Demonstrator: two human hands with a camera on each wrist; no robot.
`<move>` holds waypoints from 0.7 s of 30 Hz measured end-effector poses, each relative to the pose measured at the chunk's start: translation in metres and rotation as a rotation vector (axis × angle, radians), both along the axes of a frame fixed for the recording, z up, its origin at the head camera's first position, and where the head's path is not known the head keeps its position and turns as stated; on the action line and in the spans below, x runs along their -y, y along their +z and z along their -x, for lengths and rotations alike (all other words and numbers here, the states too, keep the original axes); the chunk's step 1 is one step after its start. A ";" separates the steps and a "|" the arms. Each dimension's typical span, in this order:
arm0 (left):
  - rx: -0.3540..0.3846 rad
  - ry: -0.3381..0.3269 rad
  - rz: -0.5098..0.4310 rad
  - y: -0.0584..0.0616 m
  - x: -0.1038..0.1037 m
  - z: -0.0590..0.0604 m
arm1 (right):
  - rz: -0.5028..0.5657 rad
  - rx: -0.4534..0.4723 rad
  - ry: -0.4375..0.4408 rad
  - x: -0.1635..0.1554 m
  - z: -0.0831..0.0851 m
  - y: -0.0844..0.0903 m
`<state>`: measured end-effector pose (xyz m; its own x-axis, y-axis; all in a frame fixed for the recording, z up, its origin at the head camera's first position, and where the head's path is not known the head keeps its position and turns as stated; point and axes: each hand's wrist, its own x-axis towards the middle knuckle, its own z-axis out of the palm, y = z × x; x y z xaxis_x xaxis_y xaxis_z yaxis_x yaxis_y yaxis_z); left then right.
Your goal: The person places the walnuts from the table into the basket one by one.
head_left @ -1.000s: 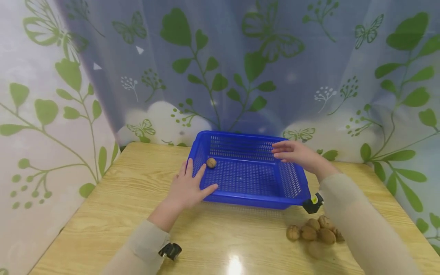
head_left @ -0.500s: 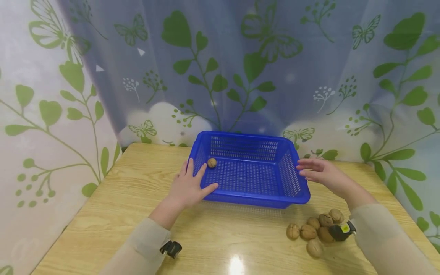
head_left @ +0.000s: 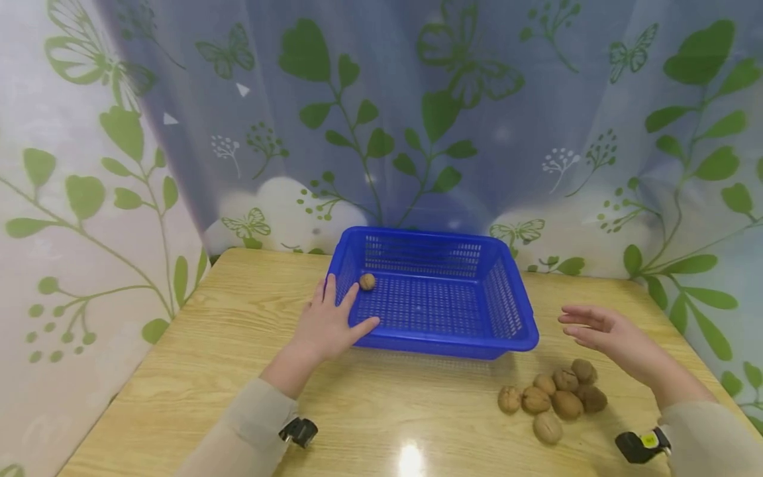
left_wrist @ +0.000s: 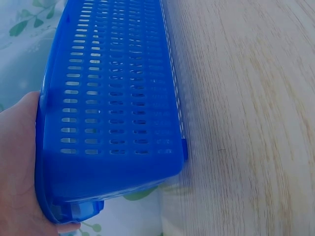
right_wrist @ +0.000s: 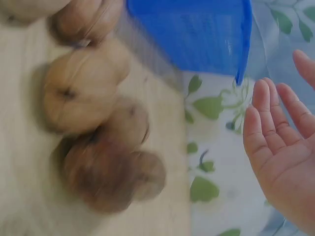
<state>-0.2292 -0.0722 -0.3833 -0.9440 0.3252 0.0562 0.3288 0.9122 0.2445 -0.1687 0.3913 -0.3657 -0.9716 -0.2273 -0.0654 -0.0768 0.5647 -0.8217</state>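
Head view, left hand (head_left: 330, 322) flat against basket (head_left: 512, 344) near-left corner, right hand (head_left: 602, 331) open, empty, above walnuts (head_left: 551, 397) on table (head_left: 197, 351), one walnut (head_left: 367, 281) inside basket.

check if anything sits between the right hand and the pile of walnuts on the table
Nothing visible does. The open right hand hovers just above and behind the brown walnuts on the wooden table, beside the blue plastic basket.

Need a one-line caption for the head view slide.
Left hand steadies blue basket; open right hand above walnuts.
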 end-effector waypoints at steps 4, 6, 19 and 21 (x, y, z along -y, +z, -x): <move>-0.005 0.004 -0.009 -0.001 0.000 0.001 | -0.070 0.000 -0.045 -0.014 -0.009 -0.010; -0.004 0.002 -0.015 -0.001 0.000 0.001 | -0.106 0.005 -0.054 -0.021 -0.014 -0.017; -0.009 0.002 -0.014 -0.002 0.000 0.001 | -0.147 0.092 -0.069 -0.044 -0.026 -0.060; -0.010 0.003 -0.013 -0.002 0.000 0.001 | -0.146 0.105 -0.073 -0.043 -0.026 -0.063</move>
<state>-0.2299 -0.0723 -0.3849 -0.9444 0.3213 0.0702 0.3284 0.9099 0.2535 -0.1427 0.4345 -0.4284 -0.9712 -0.1373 -0.1945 0.0507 0.6792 -0.7322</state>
